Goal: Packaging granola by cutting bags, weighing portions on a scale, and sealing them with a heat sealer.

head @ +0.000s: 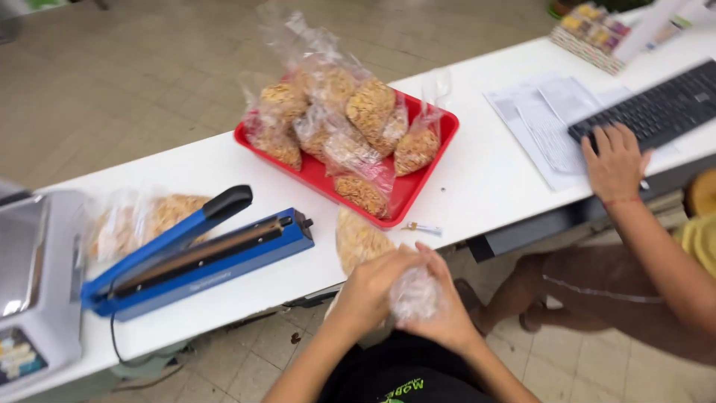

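Observation:
Both my hands hold one clear plastic bag of golden snack pieces [356, 240] at the table's near edge. My left hand [371, 285] and my right hand [440, 302] pinch and twist the bag's empty top [414, 292] between them. The filled part lies on the white table [477, 179]. To the left a blue heat sealer [198, 254] stands with its arm raised. Behind the bag, a red tray [429, 160] carries several filled clear bags [339, 119].
A weighing scale [33, 283] sits at the far left, with more filled bags [145, 218] beside it. At the right, another person's hand [615, 160] rests by a black keyboard [656, 108] and papers [548, 123]. A small tube [424, 228] lies near the tray.

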